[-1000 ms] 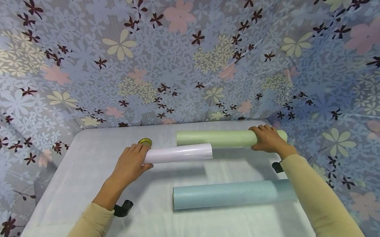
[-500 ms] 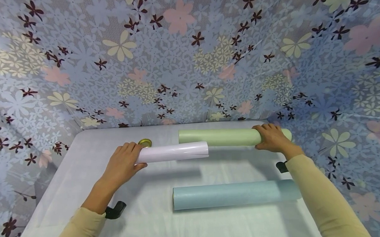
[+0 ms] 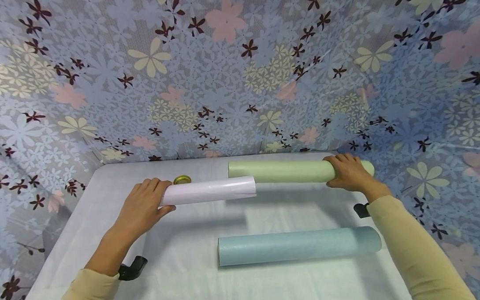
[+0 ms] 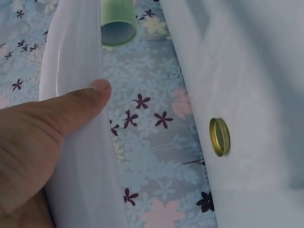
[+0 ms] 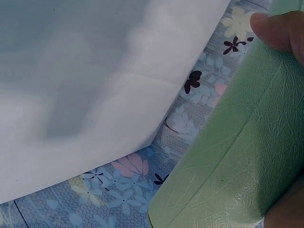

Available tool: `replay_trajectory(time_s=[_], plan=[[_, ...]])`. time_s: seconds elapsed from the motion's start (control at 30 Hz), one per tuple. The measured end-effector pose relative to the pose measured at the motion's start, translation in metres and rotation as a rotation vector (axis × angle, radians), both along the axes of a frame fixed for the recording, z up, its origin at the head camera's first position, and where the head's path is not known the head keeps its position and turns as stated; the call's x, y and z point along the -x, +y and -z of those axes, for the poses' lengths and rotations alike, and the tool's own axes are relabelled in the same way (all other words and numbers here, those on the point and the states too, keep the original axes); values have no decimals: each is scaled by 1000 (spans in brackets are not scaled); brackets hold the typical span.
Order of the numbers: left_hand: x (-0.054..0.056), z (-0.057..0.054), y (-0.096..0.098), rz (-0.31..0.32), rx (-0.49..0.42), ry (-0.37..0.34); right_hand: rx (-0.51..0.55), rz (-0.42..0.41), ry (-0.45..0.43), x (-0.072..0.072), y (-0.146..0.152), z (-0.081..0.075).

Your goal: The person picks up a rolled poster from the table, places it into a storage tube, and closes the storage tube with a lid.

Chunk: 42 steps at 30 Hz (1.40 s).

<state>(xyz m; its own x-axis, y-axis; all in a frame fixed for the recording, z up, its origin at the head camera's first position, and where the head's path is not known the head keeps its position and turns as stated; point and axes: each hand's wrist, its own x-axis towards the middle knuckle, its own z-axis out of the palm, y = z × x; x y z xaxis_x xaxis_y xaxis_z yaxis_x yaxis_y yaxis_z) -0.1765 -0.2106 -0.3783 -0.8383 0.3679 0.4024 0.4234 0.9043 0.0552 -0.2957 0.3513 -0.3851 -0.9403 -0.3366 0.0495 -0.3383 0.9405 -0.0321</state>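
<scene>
Left hand (image 3: 144,206) and the white roll (image 3: 209,191) have moved to the left since the earlier frames; right hand (image 3: 349,172) and the green roll (image 3: 280,171) have moved a little to the right; so the two rolls pass each other less than before, with only a short bit side by side. I think this means the rolls are being pulled apart. Left fingers are wrapped over the white roll, with the thumb on the near side; right fingers grasp the green roll near its right end. Both rolls look lifted, as their shadows fall on the white table (image 3: 189,280) below them; the green one is nearer the flowery wall (image 3: 221,80). Down in front, the blue roll (image 3: 299,246) lies where it was, untouched; the gold lid (image 3: 182,179) also stays put on the table, just behind the white roll.
</scene>
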Motion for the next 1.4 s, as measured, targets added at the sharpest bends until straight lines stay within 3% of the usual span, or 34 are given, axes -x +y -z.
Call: replay_trajectory(time_s=[0.47, 0.77, 1.4], plan=[[-6, -9, -21, -19, 2, -11, 1, 20, -5, -4, 9, -8], [-9, -11, -37, -33, -6, 43, 6, 41, 2, -7, 12, -12], [0, -11, -63, -78, -7, 45, 7, 15, 47, -9, 14, -19]])
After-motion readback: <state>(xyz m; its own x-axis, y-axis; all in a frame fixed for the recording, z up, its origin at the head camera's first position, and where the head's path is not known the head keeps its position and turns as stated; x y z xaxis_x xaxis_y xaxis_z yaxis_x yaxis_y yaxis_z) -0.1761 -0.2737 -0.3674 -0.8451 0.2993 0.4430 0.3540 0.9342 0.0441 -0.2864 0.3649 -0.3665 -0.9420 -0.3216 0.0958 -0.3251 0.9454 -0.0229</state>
